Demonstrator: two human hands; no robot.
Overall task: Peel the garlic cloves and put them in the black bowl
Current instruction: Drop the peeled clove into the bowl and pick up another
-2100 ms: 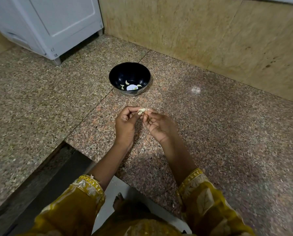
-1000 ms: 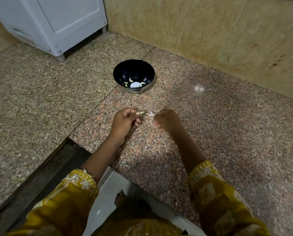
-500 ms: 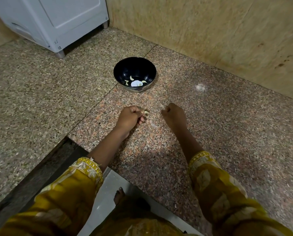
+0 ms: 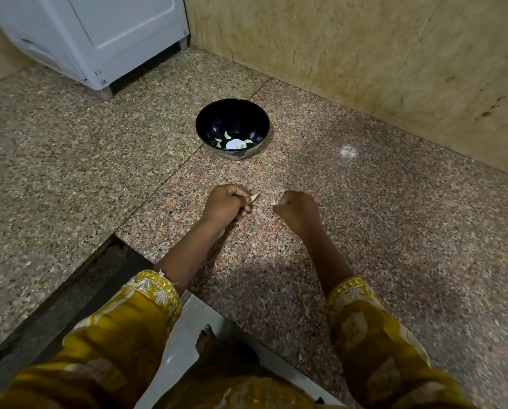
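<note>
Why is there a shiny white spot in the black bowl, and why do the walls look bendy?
Head view: the white spot in the black bowl looks like a light's glare; another glints on the counter. The wide lens curves the edges, and a shadow darkens the arms.

Left hand pinches garlic clove (pale); right hand fisted.

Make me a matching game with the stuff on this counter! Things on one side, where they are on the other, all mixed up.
Things:
1. black bowl
2. garlic clove
3. white appliance
4. right hand

Places:
A. pinched in the left hand
B. far left corner
C. closed, on the counter, right of the clove
D. beyond both hands, peeled cloves inside

Pairs: 1-D, 2-A, 3-B, 4-C
</note>
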